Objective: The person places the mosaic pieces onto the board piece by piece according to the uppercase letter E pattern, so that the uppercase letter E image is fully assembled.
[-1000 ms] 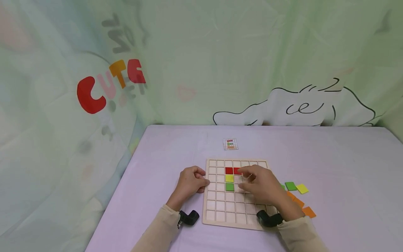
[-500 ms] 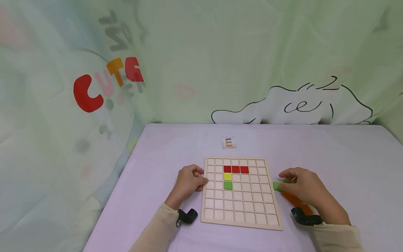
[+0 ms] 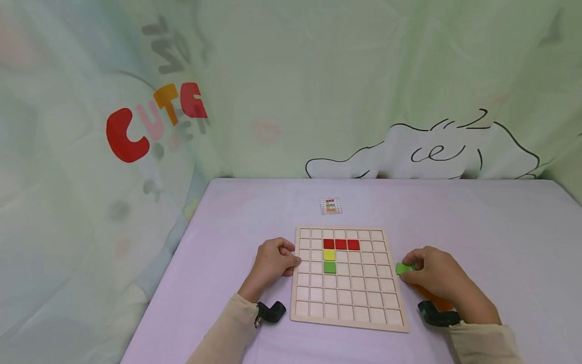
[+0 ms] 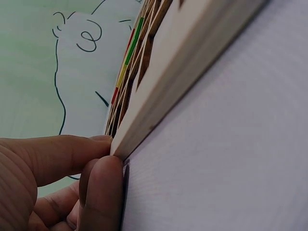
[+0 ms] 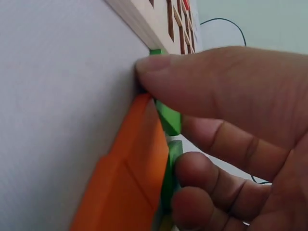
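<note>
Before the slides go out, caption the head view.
Left hand touches a wooden grid board bearing five coloured tiles; right hand touches a green tile beside it.

Left hand holding a wooden grid board, right hand pinching a green tile, gridded card beyond

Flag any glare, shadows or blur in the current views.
Head: even light, no strong glare, board lines clear, small card hard to resolve. Left wrist: dimmer, board steeply foreshortened. Right wrist: diffuse shadow on the tabletop beside slightly soft-looking orange tiles.
</note>
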Available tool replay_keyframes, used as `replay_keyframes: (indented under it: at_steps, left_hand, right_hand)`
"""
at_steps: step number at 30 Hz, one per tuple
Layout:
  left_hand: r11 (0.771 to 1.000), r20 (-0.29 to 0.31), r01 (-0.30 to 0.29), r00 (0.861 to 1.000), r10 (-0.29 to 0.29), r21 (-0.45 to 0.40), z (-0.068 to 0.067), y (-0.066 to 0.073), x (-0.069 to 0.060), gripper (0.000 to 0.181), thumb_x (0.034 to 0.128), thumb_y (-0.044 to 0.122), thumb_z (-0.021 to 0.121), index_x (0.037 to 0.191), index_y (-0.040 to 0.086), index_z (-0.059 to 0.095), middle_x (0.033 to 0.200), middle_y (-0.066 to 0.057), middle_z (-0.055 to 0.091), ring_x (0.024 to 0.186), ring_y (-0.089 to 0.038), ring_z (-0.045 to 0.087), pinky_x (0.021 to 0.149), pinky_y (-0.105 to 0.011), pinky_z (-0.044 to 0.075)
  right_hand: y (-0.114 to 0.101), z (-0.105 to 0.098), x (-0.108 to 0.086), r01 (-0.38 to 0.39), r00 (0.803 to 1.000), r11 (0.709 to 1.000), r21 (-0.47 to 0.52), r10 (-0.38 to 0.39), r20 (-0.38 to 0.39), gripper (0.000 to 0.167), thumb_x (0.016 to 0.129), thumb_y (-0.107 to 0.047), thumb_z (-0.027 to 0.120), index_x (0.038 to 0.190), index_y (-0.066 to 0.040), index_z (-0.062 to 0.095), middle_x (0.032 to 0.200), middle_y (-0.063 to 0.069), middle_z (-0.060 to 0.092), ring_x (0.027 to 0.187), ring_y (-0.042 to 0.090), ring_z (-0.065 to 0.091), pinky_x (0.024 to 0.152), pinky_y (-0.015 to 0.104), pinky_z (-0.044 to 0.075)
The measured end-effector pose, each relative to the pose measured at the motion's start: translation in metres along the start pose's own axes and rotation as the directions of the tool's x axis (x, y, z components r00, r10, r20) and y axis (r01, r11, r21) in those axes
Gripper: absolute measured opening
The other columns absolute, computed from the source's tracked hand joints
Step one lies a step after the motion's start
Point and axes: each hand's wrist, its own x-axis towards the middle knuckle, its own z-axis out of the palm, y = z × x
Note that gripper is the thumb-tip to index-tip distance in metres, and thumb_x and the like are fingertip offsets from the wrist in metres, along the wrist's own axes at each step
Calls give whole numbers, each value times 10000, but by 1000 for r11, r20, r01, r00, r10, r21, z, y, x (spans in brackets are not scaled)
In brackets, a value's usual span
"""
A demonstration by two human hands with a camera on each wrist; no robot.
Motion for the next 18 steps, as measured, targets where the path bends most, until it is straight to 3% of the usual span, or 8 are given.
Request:
replay_keyframes:
  at_steps: [10, 18]
  left_hand:
    - [1000, 1, 3, 1000, -3, 3, 0, 1, 0, 244, 843, -5, 828, 1045, -12, 692, 762, -43, 660, 567, -102, 635, 524, -235, 587]
    - [1000, 5, -7, 1000, 7, -3, 0, 1, -1, 240, 843, -9, 826, 1041, -15, 691, 758, -45, 660, 562, -101, 635, 521, -237, 588]
  right_hand:
    - [1, 1, -4, 21, 999, 998, 61, -18, -49, 169, 884, -197, 822, 944, -90, 706, 854, 1, 664, 815, 188, 570, 707, 323, 465]
    - [-2, 3, -5, 33, 994, 991, 126, -20, -107, 125, 943, -190, 774, 998, -82, 744, 881, -1, 684, 794, 179, 600, 645, 263, 480]
